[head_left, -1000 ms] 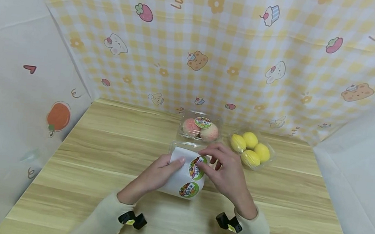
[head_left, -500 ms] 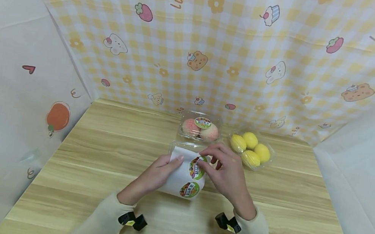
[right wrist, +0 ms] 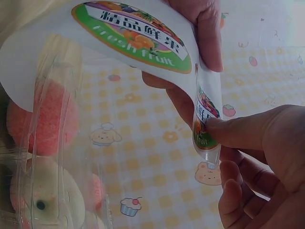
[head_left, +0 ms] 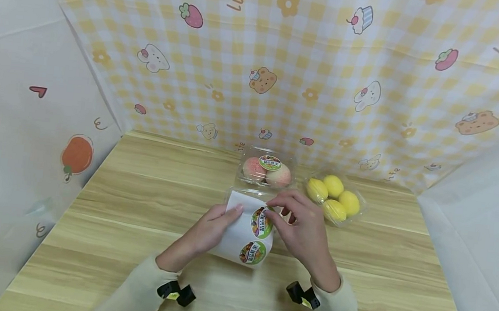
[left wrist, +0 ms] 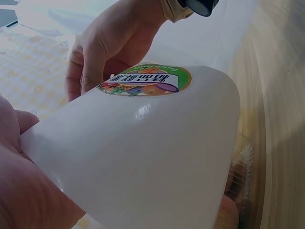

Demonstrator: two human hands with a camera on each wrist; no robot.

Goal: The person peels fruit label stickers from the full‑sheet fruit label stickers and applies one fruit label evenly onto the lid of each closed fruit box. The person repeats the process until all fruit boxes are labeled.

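My left hand [head_left: 205,229] grips a white sheet of labels [head_left: 236,235] by its left edge, thumb on top. Two oval fruit labels [head_left: 252,252] with green rims show along the sheet's right side. At the upper label [head_left: 261,222], my right hand [head_left: 303,227] pinches the sheet's corner between thumb and forefinger. The right wrist view has the right thumb on the label [right wrist: 206,125] where the sheet bends. Behind and partly hidden by the sheet is a clear plastic box [head_left: 252,193]; peaches [right wrist: 50,117] show through clear plastic in the right wrist view.
Farther back stands a clear box of peaches [head_left: 278,176] with an oval label [head_left: 270,163] on its lid. To its right, a clear box holds several lemons [head_left: 334,211]. A checked cloth [head_left: 222,71] hangs behind the wooden table [head_left: 145,190].
The sheet's top edge has risen slightly. My right thumb has slid a little up and right, toward the edge of the upper label. The boxes have stayed put.
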